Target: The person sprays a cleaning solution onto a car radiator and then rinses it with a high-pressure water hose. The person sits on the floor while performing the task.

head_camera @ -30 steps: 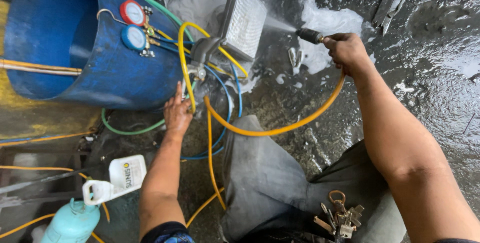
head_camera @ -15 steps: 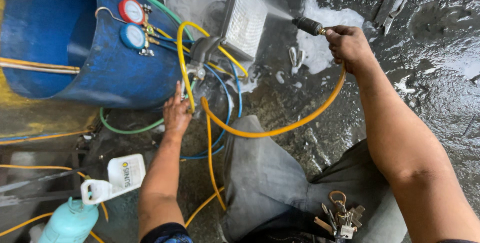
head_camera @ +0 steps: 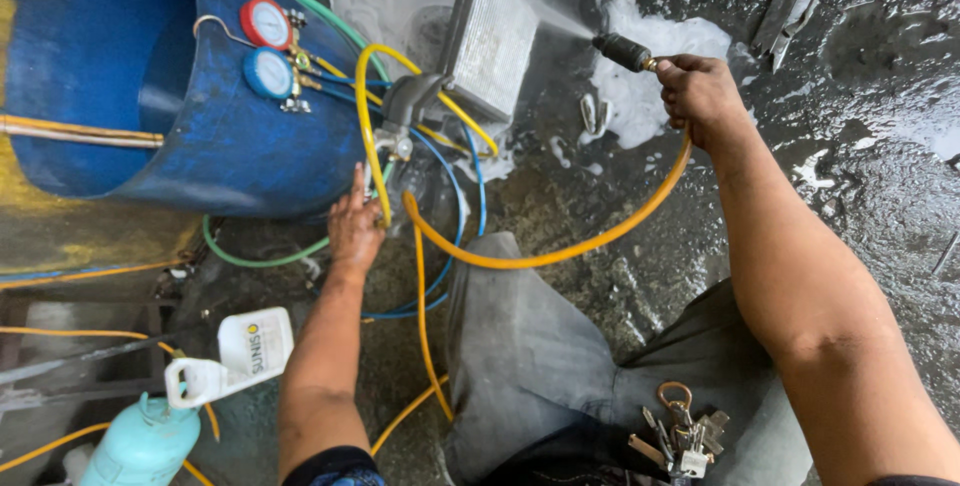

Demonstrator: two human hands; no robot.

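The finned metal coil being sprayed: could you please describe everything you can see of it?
The finned metal coil is a silvery rectangular block with fine, closely packed fins. It stands tilted on wet, foamy ground beside the blue barrel. A water jet from the spray nozzle in the right hand strikes its right edge. Foam spreads around its base.

A black spray nozzle (head_camera: 622, 52) on a yellow hose (head_camera: 560, 254) is sitting in the upper right of the frame, pointing left and sending a thin jet of water at a finned metal coil block (head_camera: 490, 34). The block is standing tilted at the upper centre, grey and ribbed, with white foam lying around it on the wet ground. The hose is looping down from the nozzle, across the middle, toward the lower centre.
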